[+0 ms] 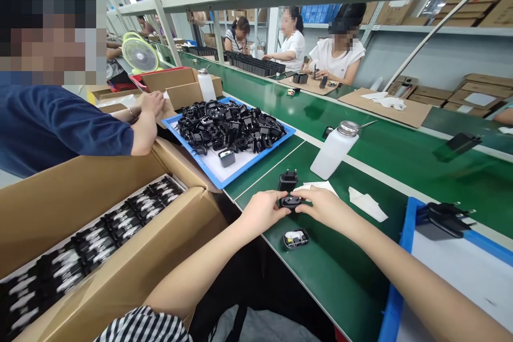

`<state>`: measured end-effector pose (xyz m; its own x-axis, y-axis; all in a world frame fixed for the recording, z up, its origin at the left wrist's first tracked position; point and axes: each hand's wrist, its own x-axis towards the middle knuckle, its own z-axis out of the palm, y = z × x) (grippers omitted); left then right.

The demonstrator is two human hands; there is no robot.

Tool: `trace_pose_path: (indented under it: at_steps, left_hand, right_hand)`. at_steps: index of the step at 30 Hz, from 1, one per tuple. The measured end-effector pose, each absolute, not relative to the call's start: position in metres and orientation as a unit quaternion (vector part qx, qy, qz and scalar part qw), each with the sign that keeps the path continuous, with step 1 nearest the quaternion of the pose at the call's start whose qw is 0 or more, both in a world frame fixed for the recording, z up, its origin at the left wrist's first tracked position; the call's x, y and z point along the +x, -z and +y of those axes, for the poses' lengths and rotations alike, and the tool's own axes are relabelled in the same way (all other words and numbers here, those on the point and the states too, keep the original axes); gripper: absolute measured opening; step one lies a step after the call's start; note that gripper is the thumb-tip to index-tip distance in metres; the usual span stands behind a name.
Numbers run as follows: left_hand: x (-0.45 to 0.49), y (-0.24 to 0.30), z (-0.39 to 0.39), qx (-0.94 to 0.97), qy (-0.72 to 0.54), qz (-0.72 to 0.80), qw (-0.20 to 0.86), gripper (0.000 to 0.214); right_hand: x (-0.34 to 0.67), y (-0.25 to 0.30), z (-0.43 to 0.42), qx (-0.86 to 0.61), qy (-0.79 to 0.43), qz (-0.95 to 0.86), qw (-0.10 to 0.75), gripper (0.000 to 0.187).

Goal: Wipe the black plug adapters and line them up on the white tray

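Between the fingertips of both hands is a small black charger piece (290, 202), its rounded end facing me. My left hand (261, 211) pinches it from the left, and my right hand (325, 205) pinches it from the other side. Just behind the fingers stands a black plug charger (287, 179) with two pins pointing up. Nearer to me on the green bench lies an open charger housing (295, 238) with white and yellow parts inside. A white cloth (320, 187) lies partly behind my right hand.
A blue-rimmed tray (221, 184) heaped with black plug parts sits ahead left, near a cardboard box (176, 235) of packed units. A white dispenser bottle (334, 150) stands ahead; another blue-rimmed tray (395, 304) with chargers is at right. A co-worker's arm (144, 131) is at left.
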<state>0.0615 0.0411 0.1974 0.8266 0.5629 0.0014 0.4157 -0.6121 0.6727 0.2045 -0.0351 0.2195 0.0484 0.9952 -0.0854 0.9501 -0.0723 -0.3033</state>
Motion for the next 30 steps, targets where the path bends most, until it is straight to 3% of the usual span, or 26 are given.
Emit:
trace_pose_path:
  at_steps: [4, 9, 14, 18, 23, 28, 30]
  left_hand:
    - [0.076, -0.228, 0.047, 0.933, 0.029, 0.289, 0.212, 0.024]
    - [0.098, -0.261, 0.042, 0.924, 0.183, 0.287, 0.176, 0.02]
    - [0.09, -0.245, 0.045, 0.949, 0.134, 0.226, 0.174, 0.015]
    - [0.073, -0.219, 0.059, 0.944, 0.064, 0.169, 0.275, 0.026]
    - [0.061, -0.208, 0.056, 0.913, -0.035, 0.236, 0.331, 0.032]
    - [0.078, -0.233, 0.049, 0.926, 0.077, 0.307, 0.207, 0.021]
    - [0.092, -0.245, 0.048, 0.915, 0.128, 0.323, 0.207, 0.014]
  right_hand:
    - [0.201, -0.231, -0.025, -0.702, -0.135, -0.699, 0.005, 0.019]
    - [0.195, -0.24, -0.016, -0.703, -0.145, -0.695, -0.055, 0.008]
    - [0.198, -0.236, -0.019, -0.707, -0.186, -0.681, -0.032, 0.013]
    - [0.206, -0.23, -0.022, -0.699, -0.212, -0.683, 0.016, 0.021]
    - [0.211, -0.222, -0.023, -0.698, -0.234, -0.674, 0.066, 0.023]
    - [0.212, -0.22, -0.019, -0.707, -0.248, -0.658, 0.079, 0.023]
    - [0.213, -0.222, -0.016, -0.7, -0.248, -0.668, 0.058, 0.019]
